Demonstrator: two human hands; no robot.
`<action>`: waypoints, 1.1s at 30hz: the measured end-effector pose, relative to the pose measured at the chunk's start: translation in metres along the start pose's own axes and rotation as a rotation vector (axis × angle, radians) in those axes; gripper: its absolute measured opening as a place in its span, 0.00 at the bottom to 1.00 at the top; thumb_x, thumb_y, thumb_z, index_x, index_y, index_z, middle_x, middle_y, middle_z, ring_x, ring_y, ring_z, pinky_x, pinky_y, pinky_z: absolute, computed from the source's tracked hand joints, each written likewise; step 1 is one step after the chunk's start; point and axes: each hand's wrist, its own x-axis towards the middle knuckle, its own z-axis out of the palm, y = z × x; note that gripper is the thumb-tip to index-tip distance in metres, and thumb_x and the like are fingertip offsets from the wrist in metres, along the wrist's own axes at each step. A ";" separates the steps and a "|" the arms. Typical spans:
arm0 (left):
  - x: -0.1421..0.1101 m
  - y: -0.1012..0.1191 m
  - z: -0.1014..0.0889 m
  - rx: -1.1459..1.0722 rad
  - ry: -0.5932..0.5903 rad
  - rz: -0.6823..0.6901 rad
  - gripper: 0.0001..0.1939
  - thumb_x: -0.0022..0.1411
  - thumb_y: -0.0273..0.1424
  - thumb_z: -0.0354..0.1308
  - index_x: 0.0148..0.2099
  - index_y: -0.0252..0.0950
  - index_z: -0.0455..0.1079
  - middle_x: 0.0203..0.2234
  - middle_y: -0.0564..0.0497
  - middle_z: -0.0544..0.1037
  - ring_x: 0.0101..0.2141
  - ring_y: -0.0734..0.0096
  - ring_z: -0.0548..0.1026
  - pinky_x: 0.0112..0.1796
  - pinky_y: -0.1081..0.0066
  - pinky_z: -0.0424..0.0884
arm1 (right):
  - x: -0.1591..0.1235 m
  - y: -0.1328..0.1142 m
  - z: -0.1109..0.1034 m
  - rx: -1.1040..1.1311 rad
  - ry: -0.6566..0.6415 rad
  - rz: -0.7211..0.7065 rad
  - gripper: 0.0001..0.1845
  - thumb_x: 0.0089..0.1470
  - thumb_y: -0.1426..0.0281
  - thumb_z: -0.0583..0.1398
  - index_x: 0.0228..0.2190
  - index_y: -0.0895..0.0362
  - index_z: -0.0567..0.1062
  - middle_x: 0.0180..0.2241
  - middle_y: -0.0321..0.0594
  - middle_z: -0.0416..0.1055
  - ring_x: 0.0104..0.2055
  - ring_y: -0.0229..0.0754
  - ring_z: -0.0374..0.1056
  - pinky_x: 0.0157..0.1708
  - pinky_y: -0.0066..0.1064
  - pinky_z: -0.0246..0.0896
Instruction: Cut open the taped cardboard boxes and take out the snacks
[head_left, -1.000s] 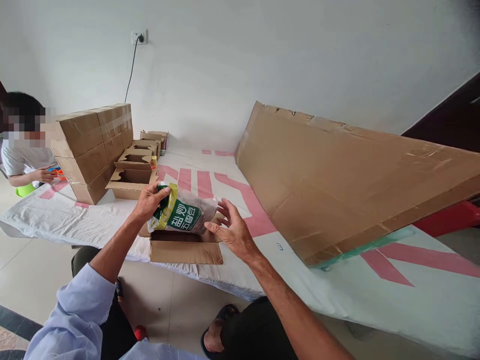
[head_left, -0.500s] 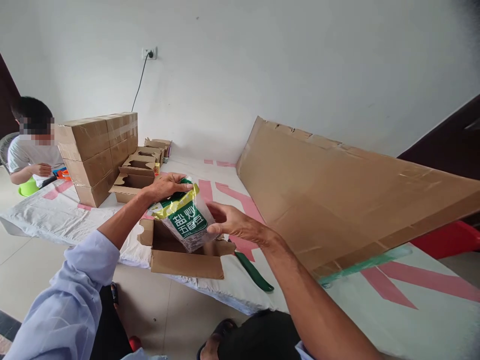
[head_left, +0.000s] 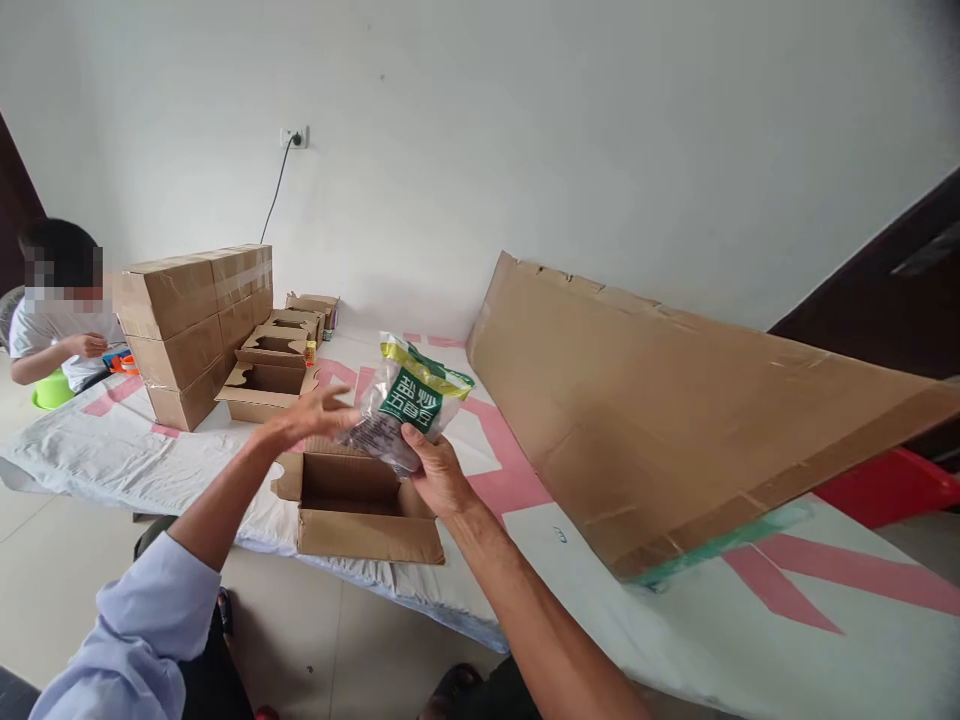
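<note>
My right hand (head_left: 442, 472) grips the lower right of a snack bag (head_left: 409, 405), thumb across its front. The clear plastic bag has a yellow band, a green label with white characters and dark contents; it is tilted above a box. My left hand (head_left: 319, 412) is at the bag's left edge with its fingers spread; whether the fingertips touch it I cannot tell. Below both hands stands an open cardboard box (head_left: 371, 538) at the table's front edge. Its visible inside is dark brown, and the bag and my right hand cover part of its right end.
Open boxes (head_left: 262, 405) form a row behind, beside stacked closed cartons (head_left: 184, 340). A large cardboard sheet (head_left: 675, 410) leans along the right of the white-covered table (head_left: 525, 580). At far left sits another person (head_left: 64, 320). A red container (head_left: 892, 485) is at right.
The bag has risen out of the box mouth and turned, its top now leaning right. My left hand has let go of its top. The dark green strip beside the box is no longer seen.
</note>
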 end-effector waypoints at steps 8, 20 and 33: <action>-0.002 -0.056 0.021 -0.218 0.180 -0.033 0.39 0.36 0.39 0.87 0.51 0.32 0.79 0.39 0.45 0.85 0.33 0.64 0.83 0.34 0.69 0.79 | 0.012 0.015 0.000 -0.092 -0.133 0.057 0.31 0.40 0.51 0.80 0.42 0.54 0.83 0.39 0.40 0.83 0.34 0.42 0.73 0.24 0.31 0.64; -0.020 -0.087 0.012 -0.320 0.156 -0.027 0.35 0.42 0.43 0.85 0.50 0.32 0.81 0.42 0.42 0.86 0.38 0.61 0.83 0.39 0.68 0.79 | 0.024 0.031 -0.016 -0.200 -0.232 0.057 0.32 0.42 0.50 0.80 0.45 0.52 0.84 0.44 0.42 0.85 0.47 0.53 0.79 0.49 0.43 0.74; -0.003 -0.104 0.009 -0.443 0.328 -0.016 0.34 0.39 0.39 0.85 0.49 0.33 0.83 0.39 0.44 0.86 0.37 0.61 0.83 0.38 0.66 0.77 | 0.055 0.047 -0.010 -0.106 -0.253 0.208 0.30 0.45 0.50 0.79 0.46 0.50 0.84 0.51 0.43 0.85 0.51 0.54 0.81 0.45 0.43 0.79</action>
